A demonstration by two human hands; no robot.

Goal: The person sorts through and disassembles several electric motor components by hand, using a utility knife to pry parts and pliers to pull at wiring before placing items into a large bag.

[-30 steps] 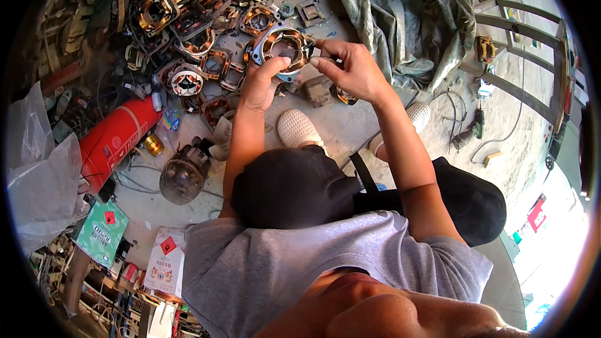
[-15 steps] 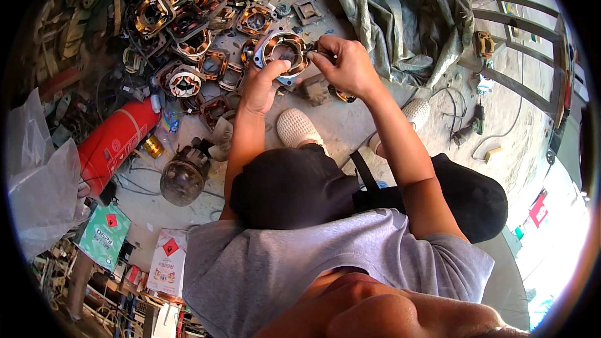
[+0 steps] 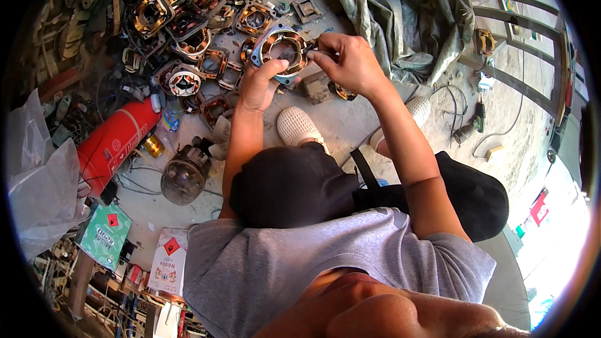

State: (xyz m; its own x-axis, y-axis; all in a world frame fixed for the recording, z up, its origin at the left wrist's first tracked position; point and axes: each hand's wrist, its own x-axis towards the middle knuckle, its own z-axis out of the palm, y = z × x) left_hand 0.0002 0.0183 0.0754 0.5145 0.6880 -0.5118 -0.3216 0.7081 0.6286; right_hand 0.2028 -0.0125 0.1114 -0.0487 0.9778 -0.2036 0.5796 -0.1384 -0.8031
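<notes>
Clock = picture, centred on the held part, 12 at top edge.

Held part: ring-shaped metal stator with copper windings and a blue-grey rim (image 3: 265,42), in both hands above the grey concrete floor (image 3: 375,116), ahead of the knees. Its bore faces the camera.

Left hand (image 3: 258,84): on the ring at 7. Fingers gripping it, thumb over the lower rim into the bore, other fingers mostly hidden underneath.

Right hand (image 3: 350,66): at 3, fingers closed in a pinch on a small dark piece (image 3: 310,47) at the ring's edge. Too small to identify; can't tell if it's loose or attached.

Around it:
- 9 to 11: heap of dark-framed stators with copper coils (image 3: 150,15), nearest ones just beside the held ring.
- 2: crumpled grey-green tarpaulin (image 3: 407,19).
- 3, well apart: brown ladder-like metal frame (image 3: 559,69).
- Between 4 and 5, near: dusty grey block (image 3: 317,89).
- Between 5 and 6: cream perforated shoe (image 3: 298,125).
- 7: dark round-ended metal canister (image 3: 183,181).
- 8: red cylinder with a tan strap (image 3: 116,147), lying tilted.
</notes>
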